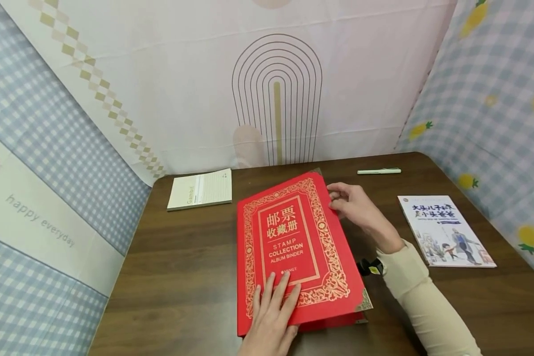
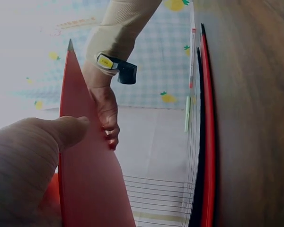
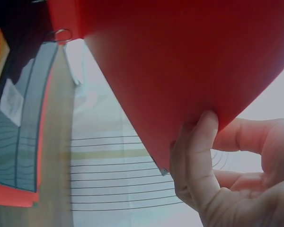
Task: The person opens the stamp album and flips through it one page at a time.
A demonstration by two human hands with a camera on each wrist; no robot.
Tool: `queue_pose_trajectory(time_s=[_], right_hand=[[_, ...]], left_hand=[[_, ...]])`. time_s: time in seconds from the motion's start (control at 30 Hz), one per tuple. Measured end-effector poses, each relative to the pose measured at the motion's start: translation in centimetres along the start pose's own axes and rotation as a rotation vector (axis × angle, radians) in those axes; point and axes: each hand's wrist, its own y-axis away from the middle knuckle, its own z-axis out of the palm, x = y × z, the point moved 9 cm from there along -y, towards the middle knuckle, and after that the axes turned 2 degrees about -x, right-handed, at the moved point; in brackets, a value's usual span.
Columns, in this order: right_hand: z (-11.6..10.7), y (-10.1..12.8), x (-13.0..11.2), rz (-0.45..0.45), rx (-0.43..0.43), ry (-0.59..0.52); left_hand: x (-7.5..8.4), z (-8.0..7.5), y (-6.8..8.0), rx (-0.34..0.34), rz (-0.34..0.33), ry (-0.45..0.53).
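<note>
A red stamp album binder (image 1: 293, 247) with gold ornament lies on the brown table (image 1: 169, 277). My right hand (image 1: 353, 205) grips the right edge of its front cover near the far corner, and the cover is raised a little off the pages. From below, the right wrist view shows the red cover (image 3: 180, 56), my right hand (image 3: 213, 161) curled round its edge, and the dark pages (image 3: 14, 127). My left hand (image 1: 273, 306) rests flat on the cover's near end, fingers straight. In the left wrist view the lifted cover (image 2: 85, 179) stands between my left thumb and my right hand (image 2: 106, 113).
A cream notepad (image 1: 200, 189) lies at the far left of the table. A pale green pen (image 1: 379, 171) lies at the back right, and a picture booklet (image 1: 445, 231) at the right. Patterned cloth walls close in the table on three sides.
</note>
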Motion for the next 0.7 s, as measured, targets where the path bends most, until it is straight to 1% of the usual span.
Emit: queue_pose_trajectory(time_s=[0.1, 0.27, 0.43, 0.53, 0.6, 0.7], right_hand=[[0.1, -0.2, -0.5, -0.006, -0.007, -0.012], [0.2, -0.4, -1.2, -0.028, -0.010, -0.026], [0.3, -0.6, -1.7, -0.028, -0.007, -0.042], [0.4, -0.7, -2.3, -0.024, -0.013, -0.050], [0.6, -0.8, -2.8, -0.030, -0.023, -0.055], [0.9, -0.9, -3.6, -0.044, -0.035, -0.064]], left_hand=[[0.1, -0.3, 0.2, 0.067, 0.039, -0.018], [0.1, -0.7, 0.6, 0.192, 0.086, -0.050], [0.4, -1.3, 1.1, 0.312, 0.132, -0.090], [0.6, -1.7, 1.4, 0.366, 0.148, -0.118], [0.7, -2.1, 1.5, 0.397, 0.152, -0.118], [0.7, -2.5, 1.7, 0.421, 0.148, -0.099]])
